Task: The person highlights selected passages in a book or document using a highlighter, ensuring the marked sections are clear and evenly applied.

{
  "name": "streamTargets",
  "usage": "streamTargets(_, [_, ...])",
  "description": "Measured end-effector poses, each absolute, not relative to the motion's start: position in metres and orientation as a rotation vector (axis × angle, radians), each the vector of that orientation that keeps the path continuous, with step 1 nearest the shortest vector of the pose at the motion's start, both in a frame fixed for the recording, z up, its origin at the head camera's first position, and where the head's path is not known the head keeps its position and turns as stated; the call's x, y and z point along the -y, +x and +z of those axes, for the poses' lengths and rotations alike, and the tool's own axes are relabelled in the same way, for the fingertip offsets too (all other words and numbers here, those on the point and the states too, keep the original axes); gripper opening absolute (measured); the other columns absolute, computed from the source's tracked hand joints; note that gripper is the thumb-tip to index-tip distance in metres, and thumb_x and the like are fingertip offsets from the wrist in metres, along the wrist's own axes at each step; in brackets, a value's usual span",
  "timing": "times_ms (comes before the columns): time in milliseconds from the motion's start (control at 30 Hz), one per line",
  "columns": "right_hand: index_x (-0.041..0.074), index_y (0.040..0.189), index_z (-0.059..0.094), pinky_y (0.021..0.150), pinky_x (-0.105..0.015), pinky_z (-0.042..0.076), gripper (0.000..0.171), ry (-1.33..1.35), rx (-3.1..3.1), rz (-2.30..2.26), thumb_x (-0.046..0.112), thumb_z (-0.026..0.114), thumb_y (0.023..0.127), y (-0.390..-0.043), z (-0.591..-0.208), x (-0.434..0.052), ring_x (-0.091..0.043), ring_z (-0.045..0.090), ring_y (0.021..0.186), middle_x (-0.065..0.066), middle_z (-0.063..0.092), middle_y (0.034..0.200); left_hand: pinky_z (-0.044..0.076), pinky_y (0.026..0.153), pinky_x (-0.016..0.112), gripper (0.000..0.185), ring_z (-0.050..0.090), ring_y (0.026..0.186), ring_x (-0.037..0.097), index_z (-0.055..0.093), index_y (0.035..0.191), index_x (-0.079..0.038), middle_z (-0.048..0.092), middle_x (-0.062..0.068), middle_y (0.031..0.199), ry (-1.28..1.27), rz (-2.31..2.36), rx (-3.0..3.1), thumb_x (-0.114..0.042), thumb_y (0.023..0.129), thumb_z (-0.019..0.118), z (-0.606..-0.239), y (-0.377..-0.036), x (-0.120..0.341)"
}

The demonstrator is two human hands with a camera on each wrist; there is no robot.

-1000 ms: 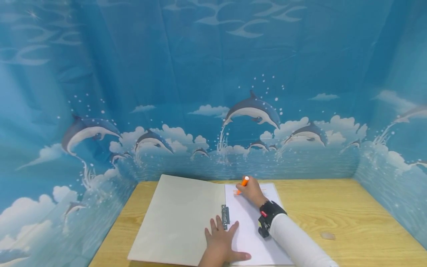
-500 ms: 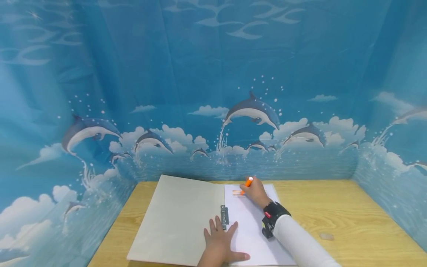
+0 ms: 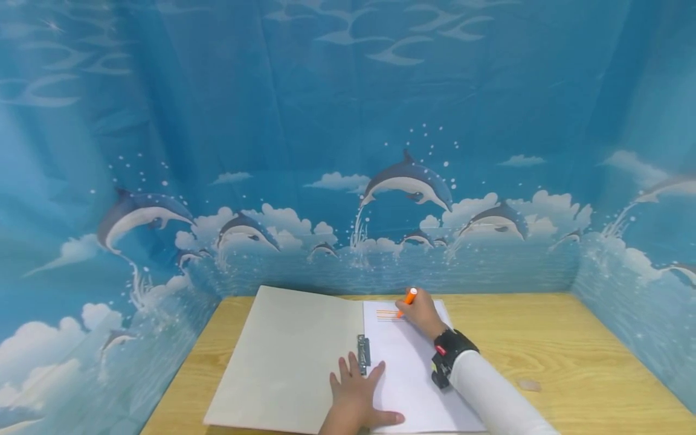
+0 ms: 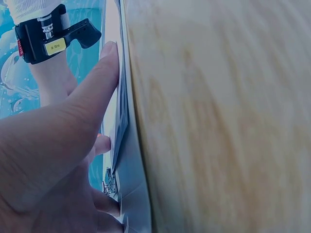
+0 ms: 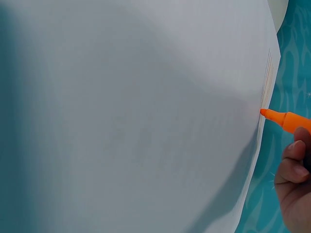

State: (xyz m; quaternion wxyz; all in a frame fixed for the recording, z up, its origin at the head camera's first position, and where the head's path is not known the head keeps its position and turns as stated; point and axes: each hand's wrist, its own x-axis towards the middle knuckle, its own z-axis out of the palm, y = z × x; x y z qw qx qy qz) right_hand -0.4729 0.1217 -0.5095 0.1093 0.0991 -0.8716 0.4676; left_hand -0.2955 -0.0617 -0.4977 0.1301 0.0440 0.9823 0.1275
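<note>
My right hand (image 3: 423, 314) pinches an orange highlighter (image 3: 408, 300) near the top of a white sheet of paper (image 3: 405, 380). In the right wrist view the orange tip of the highlighter (image 5: 291, 121) meets the paper at a group of thin lines. Orange strokes (image 3: 386, 312) lie left of the tip. With fingers spread, my left hand (image 3: 354, 396) rests across the lower part of the sheet and the inside of an open folder (image 3: 288, 362). Its fingertips are just below the folder's metal clip (image 3: 364, 351). In the left wrist view the thumb (image 4: 97, 77) lies straight along the paper.
The folder lies on a wooden table (image 3: 544, 338), its cover opened to the left. A small pale, translucent piece (image 3: 529, 385) lies on the table right of my forearm. A blue curtain (image 3: 304, 121) with dolphins stands behind and at both sides.
My right hand has slid the highlighter rightward across the lines, leaving more of the orange strokes visible at left. The left hand has stayed in place.
</note>
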Motion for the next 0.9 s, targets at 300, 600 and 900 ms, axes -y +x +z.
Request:
streamTargets(300, [0.013, 0.065, 0.038, 0.053, -0.026, 0.031, 0.038, 0.246, 2.590, 1.322, 0.002, 0.070, 0.084, -0.471, -0.510, -0.136, -0.012, 0.032, 0.050, 0.004, 0.030, 0.056, 0.026, 0.110, 0.076, 0.106, 0.023, 0.144, 0.060, 0.049, 0.150, -0.031, 0.031, 0.033, 0.158, 0.154, 0.387, -2.861, -0.081, 0.061, 0.076, -0.508, -0.301, 0.059])
streamTargets(600, [0.013, 0.066, 0.037, 0.053, -0.027, 0.029, 0.038, 0.260, 2.581, 1.339, 0.001, 0.068, 0.083, -0.471, -0.507, -0.140, -0.013, 0.027, 0.051, 0.004, 0.025, 0.059, 0.025, 0.108, 0.078, 0.107, 0.022, 0.144, 0.061, 0.051, 0.149, -0.027, 0.030, 0.035, 0.157, 0.163, 0.441, -2.870, -0.081, 0.061, 0.077, -0.516, -0.302, 0.063])
streamTargets(900, [0.012, 0.065, 0.039, 0.052, -0.026, 0.029, 0.038, 0.248, 2.574, 1.329, 0.000, 0.070, 0.085, -0.470, -0.508, -0.146, -0.012, 0.030, 0.050, 0.004, 0.028, 0.058, 0.024, 0.108, 0.079, 0.104, 0.021, 0.143, 0.063, 0.051, 0.149, -0.023, 0.030, 0.037, 0.156, 0.161, 0.471, -2.850, -0.076, 0.064, 0.079, -0.505, -0.297, 0.063])
